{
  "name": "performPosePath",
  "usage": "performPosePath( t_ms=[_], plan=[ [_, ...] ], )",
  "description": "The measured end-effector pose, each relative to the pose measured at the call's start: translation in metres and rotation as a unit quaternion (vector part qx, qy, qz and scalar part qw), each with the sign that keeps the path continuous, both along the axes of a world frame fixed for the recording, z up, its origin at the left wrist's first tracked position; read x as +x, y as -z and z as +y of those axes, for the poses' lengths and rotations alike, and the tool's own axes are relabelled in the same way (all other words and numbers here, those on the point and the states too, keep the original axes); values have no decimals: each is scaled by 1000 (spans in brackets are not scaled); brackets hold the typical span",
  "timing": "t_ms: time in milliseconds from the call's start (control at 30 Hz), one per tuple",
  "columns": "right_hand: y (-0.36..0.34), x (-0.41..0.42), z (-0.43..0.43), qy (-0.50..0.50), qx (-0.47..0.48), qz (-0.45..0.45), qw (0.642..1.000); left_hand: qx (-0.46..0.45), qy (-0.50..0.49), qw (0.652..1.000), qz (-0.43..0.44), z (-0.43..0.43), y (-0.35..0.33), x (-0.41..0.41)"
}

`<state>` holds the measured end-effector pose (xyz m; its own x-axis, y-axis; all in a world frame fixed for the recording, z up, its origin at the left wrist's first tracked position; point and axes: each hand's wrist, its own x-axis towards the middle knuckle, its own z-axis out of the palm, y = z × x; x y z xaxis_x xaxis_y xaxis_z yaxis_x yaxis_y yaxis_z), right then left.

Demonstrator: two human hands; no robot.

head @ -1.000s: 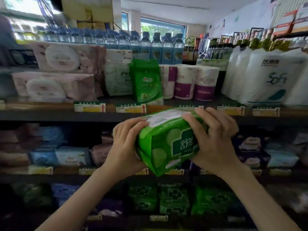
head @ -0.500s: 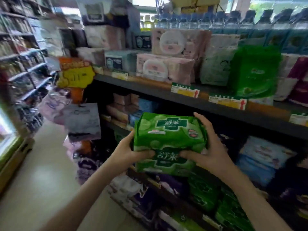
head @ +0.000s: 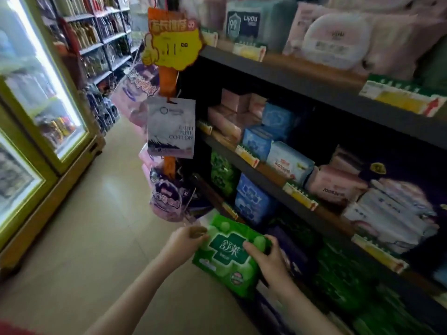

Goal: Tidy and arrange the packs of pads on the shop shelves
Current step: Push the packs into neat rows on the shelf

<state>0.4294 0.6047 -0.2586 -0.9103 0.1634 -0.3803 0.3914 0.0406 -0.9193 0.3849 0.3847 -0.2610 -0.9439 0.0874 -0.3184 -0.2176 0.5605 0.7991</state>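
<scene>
A bright green pack of pads [head: 229,256] with white lettering is held low, in front of the bottom shelves. My left hand [head: 186,240] grips its left end with curled fingers. My right hand [head: 266,257] grips its right side, thumb across the front. The dark shelves [head: 314,90] to the right carry blue packs [head: 287,160], pink packs [head: 336,182] and white packs [head: 391,213] on the middle level. More green packs [head: 338,274] lie on the lowest level.
A hanging strip at the shelf end carries a yellow-orange sign [head: 173,39], a white cotton pack [head: 171,130] and purple packs [head: 167,194]. Lit fridge doors [head: 41,112] line the left. A beige tiled aisle floor [head: 96,226] runs between them.
The view swung left and down along the aisle. Both hands lowered the green pack from chest height toward the bottom shelf and turned its front face up.
</scene>
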Motion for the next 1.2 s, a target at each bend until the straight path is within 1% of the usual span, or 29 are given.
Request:
performPosePath(
  t_ms=[133,267,433,567,667,833,967,1100,1200],
  plan=[
    [27,-43,-27,28,-19,-22,999,22,-13,1000,-10,-18,30,-28],
    [48,-85,-63,66,-68,-29,995,-6,-18,1000,-21,-50,45,-69],
    [72,-126,-93,108,-120,-36,986,42,-20,998,-31,-83,60,-113],
    [87,-149,-103,75,-177,-29,981,70,-29,996,-38,-101,77,-138],
    [96,-161,-103,54,-171,-20,984,106,-39,992,-55,-106,90,-150],
    [111,-174,-93,86,-155,-10,984,199,-36,976,-76,-100,106,-152],
    [118,-168,-88,96,-164,8,982,228,-4,970,-82,-97,124,-146],
    [134,-161,-89,128,-142,28,981,203,42,978,-38,-84,144,-148],
    [148,-161,-96,132,-86,49,986,154,50,987,0,-72,160,-154]
  ],
)
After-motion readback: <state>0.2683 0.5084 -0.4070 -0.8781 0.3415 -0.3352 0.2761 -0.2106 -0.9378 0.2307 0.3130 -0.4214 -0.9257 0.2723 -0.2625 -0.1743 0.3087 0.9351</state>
